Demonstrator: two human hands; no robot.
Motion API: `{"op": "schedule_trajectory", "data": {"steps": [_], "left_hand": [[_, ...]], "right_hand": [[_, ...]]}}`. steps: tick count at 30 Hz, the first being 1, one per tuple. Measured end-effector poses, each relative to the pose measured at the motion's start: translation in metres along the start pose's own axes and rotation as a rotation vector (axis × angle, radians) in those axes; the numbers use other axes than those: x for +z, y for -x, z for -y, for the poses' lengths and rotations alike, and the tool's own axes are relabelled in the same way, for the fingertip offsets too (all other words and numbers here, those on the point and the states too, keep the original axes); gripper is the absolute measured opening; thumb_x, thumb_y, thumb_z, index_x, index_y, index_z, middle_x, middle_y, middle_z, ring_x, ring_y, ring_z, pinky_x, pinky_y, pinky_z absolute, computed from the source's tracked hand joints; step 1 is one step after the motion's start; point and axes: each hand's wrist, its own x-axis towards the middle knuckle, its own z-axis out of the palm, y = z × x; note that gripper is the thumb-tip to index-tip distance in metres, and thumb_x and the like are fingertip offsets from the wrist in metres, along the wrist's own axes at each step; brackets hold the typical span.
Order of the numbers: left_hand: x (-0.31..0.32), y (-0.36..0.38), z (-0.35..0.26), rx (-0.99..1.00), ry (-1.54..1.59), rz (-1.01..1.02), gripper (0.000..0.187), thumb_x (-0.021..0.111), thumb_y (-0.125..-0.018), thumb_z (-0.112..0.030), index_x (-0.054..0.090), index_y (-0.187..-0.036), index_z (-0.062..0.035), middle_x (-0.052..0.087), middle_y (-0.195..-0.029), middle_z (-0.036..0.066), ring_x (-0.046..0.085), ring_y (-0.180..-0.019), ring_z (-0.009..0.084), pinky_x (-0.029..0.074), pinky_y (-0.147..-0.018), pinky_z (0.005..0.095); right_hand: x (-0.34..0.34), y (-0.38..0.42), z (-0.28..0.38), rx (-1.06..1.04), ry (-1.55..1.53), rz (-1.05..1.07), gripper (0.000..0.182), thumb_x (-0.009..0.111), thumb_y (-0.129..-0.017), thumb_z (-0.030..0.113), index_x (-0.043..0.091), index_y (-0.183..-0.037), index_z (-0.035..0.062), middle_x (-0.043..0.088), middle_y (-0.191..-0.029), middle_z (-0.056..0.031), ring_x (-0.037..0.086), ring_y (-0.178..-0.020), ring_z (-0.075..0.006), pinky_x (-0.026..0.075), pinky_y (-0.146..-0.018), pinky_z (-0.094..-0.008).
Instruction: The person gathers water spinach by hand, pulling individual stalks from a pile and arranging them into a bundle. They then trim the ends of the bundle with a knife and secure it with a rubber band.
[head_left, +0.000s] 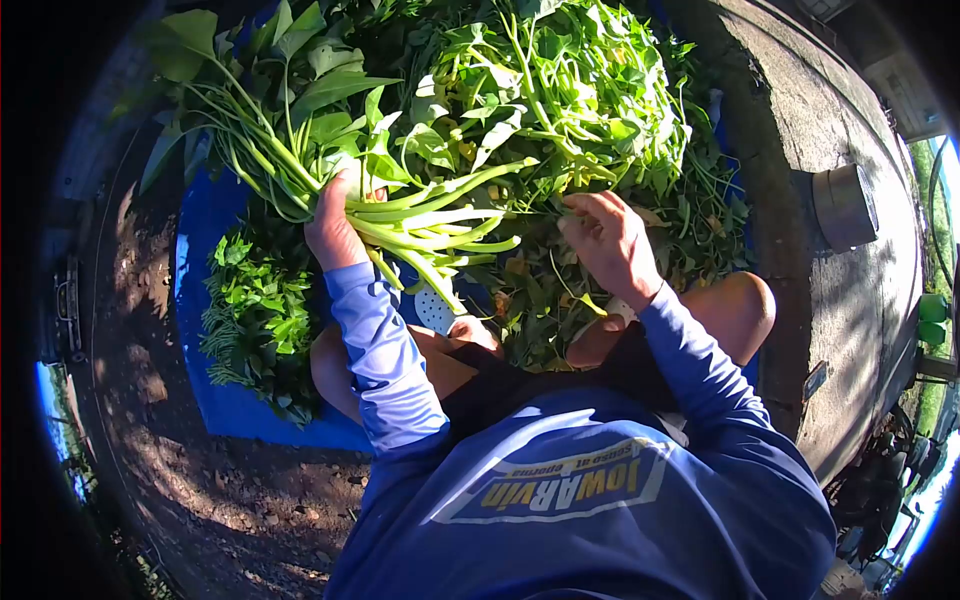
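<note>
My left hand (335, 232) is wrapped round a bunch of long-stemmed leafy greens (430, 222). Their thick pale cut stems point right, and broad pointed leaves spread to the upper left. To the right of the stem ends is my right hand (608, 240), its fingers curled and pinched together; whatever they may hold is too small to make out. Just beyond it lies a large sunlit heap of leafy greens (600, 110). Loose leaves and thin stems (540, 310) are scattered below, between my legs.
A blue tarp (235, 405) lies under the greens. Another pile of smaller-leaved greens (262, 320) sits at the left. A concrete ledge (790, 110) runs along the right, with a round metal piece (846, 207) on it. Bare soil (230, 500) shows at the lower left.
</note>
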Motion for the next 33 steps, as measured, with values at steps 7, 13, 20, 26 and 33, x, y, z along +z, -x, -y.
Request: {"op": "schedule_trajectory", "data": {"steps": [7, 13, 20, 26, 33], "left_hand": [[0.007, 0.007, 0.005, -0.069, 0.007, 0.081, 0.030, 0.079, -0.087, -0.016, 0.076, -0.110, 0.0041, 0.073, -0.103, 0.010, 0.071, -0.076, 0.0203, 0.064, -0.065, 0.0379], [-0.005, 0.000, 0.010, -0.075, -0.018, 0.071, 0.033, 0.078, -0.086, -0.016, 0.074, -0.113, 0.0022, 0.072, -0.105, 0.009, 0.071, -0.076, 0.0192, 0.064, -0.066, 0.0365], [0.019, 0.019, 0.035, 0.051, -0.293, 0.061, 0.029, 0.089, -0.078, -0.021, 0.080, -0.090, 0.0031, 0.076, -0.083, 0.005, 0.067, -0.073, 0.0127, 0.054, -0.073, 0.0335], [0.052, 0.046, 0.063, -0.170, -0.536, 0.154, 0.047, 0.087, -0.076, -0.036, 0.074, -0.082, 0.0082, 0.073, -0.074, 0.021, 0.071, -0.069, 0.0285, 0.055, -0.070, 0.0406], [0.042, 0.046, 0.059, -0.046, -0.364, 0.153, 0.030, 0.086, -0.077, -0.022, 0.076, -0.094, 0.0007, 0.077, -0.085, 0.015, 0.072, -0.074, 0.0239, 0.057, -0.074, 0.0400]], "right_hand": [[0.036, -0.101, -0.057, -0.227, 0.548, -0.207, 0.023, 0.071, -0.088, 0.024, 0.071, -0.103, 0.0053, 0.068, -0.104, -0.0168, 0.065, -0.101, -0.0358, 0.053, -0.088, -0.0474], [-0.033, -0.113, -0.036, -0.005, -0.009, -0.137, 0.028, 0.072, -0.092, 0.027, 0.076, -0.110, 0.0051, 0.075, -0.098, -0.0129, 0.070, -0.089, -0.0286, 0.055, -0.082, -0.0406], [-0.099, -0.143, -0.026, -0.069, -0.127, -0.154, 0.031, 0.070, -0.095, 0.018, 0.072, -0.122, 0.0020, 0.071, -0.096, -0.0047, 0.062, -0.079, -0.0124, 0.049, -0.073, -0.0282], [-0.112, -0.135, -0.035, 0.187, -0.706, 0.217, 0.027, 0.066, -0.095, 0.010, 0.067, -0.121, 0.0021, 0.071, -0.106, -0.0034, 0.061, -0.086, -0.0096, 0.048, -0.073, -0.0251], [-0.098, -0.104, 0.002, 0.293, -0.982, 0.249, 0.029, 0.066, -0.100, 0.016, 0.066, -0.127, 0.0033, 0.066, -0.089, 0.0022, 0.056, -0.071, -0.0035, 0.040, -0.053, -0.0192]]}}
